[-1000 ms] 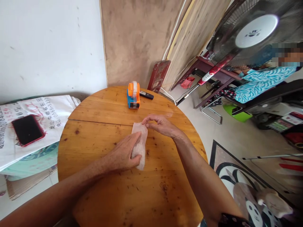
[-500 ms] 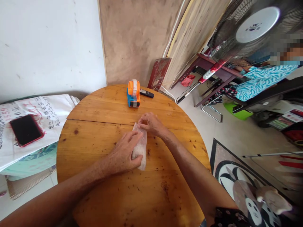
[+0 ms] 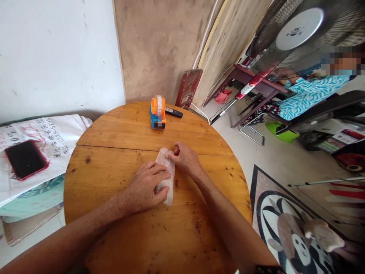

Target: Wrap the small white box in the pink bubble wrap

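A narrow package in translucent bubble wrap (image 3: 170, 195) lies lengthwise on the round wooden table (image 3: 114, 129). Across its left side rests my left hand (image 3: 145, 184), fingers on top and thumb at the near part, holding it down. What the wrap contains cannot be made out. My right hand (image 3: 186, 156) is at the far right end of the package. Its thumb touches the wrap near the top edge, while the curled index finger stands apart from the thumb with a gap between them.
Toward the back stands an orange and blue tape dispenser (image 3: 157, 114), with a black pen-like object (image 3: 173, 112) beside it. A phone (image 3: 26, 160) lies on a white sack (image 3: 62, 133) at left. Right of the table are a floor fan (image 3: 299, 28) and a seated person (image 3: 316, 91).
My right hand has loosened its pinch at the wrap's far end and shifted slightly right, thumb and index now apart. My left hand stays on the package. The view has turned slightly.
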`<state>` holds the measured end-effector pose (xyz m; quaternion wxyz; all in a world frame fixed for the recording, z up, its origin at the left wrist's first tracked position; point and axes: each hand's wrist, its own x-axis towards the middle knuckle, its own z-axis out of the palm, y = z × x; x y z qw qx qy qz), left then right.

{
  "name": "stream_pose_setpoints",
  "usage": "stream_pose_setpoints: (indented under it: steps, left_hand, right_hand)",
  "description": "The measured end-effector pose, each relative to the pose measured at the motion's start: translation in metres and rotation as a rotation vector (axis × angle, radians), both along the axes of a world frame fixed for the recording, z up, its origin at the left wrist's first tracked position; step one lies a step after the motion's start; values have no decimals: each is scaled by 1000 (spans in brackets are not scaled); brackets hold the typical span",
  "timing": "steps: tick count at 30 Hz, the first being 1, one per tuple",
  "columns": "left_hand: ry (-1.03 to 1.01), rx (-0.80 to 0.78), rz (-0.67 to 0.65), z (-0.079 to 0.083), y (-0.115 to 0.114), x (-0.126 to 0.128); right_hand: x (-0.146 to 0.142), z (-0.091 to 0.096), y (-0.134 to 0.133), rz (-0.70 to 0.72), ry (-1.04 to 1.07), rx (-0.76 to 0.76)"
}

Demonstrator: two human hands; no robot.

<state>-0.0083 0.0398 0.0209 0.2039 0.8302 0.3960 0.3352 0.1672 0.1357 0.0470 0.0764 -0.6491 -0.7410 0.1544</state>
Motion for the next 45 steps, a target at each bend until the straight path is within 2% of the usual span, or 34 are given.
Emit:
stream_pose_setpoints:
  steps: [4, 10, 15, 22, 34, 41, 45]
  left_hand:
    - [-13, 4, -6, 0, 0, 0]
    - [-20, -6, -11, 1, 0, -1]
    - [-28, -21, -4, 1, -1, -1]
    - [-30, -10, 10, 1, -1, 0]
    - [23, -60, 6, 8, -4, -1]
    - [35, 18, 8, 7, -4, -2]
    - [96, 114, 42, 12, -7, -2]
  right_hand:
    - [-6, 7, 2, 0, -70, -66]
    - [-7, 9, 9, 9, 0, -126]
    - [-8, 2, 9, 36, 90, -91]
    - [-5, -17, 15, 40, 324, -20]
    - [-6, -23, 21, 53, 382, -31]
    - [-10, -22, 18, 9, 344, 14]
    - [-12, -20, 16, -9, 306, 32]
